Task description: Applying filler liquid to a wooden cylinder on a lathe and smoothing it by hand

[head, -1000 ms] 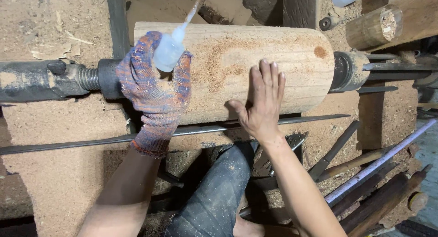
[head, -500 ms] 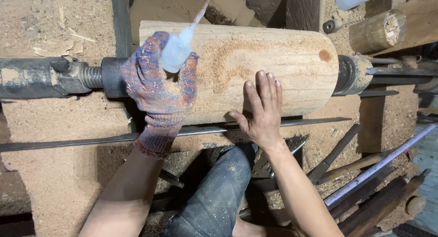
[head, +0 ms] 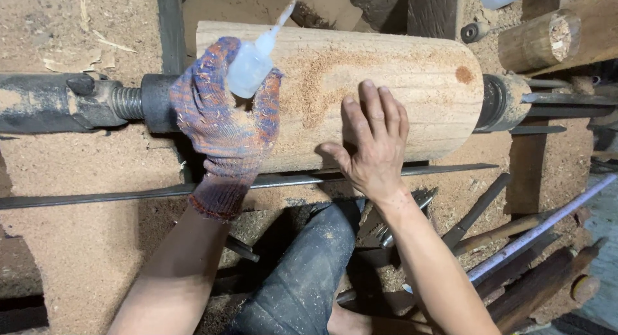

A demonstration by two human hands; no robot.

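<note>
So the small squeeze bottle [head: 250,67] sits at about 10 o'clock in view, nozzle aimed toward 1 o'clock, fingers of the gloved left hand [head: 222,119] wrapped around its soft belly; looks light and squishy, best held mid-body. Under it lies the fat wooden log [head: 412,84] on the lathe, probably heavy and rough. Bare right hand [head: 373,142] rests flat on it, fingers loosely spread. Loose chisels [head: 479,209] lie at 4 o'clock, in sawdust

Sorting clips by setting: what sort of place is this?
Probably a woodturning workshop: a thick pale wooden cylinder is mounted between dark metal lathe ends, tan sawdust covers the bench, and long metal-and-wood turning tools lie beside it.
</note>
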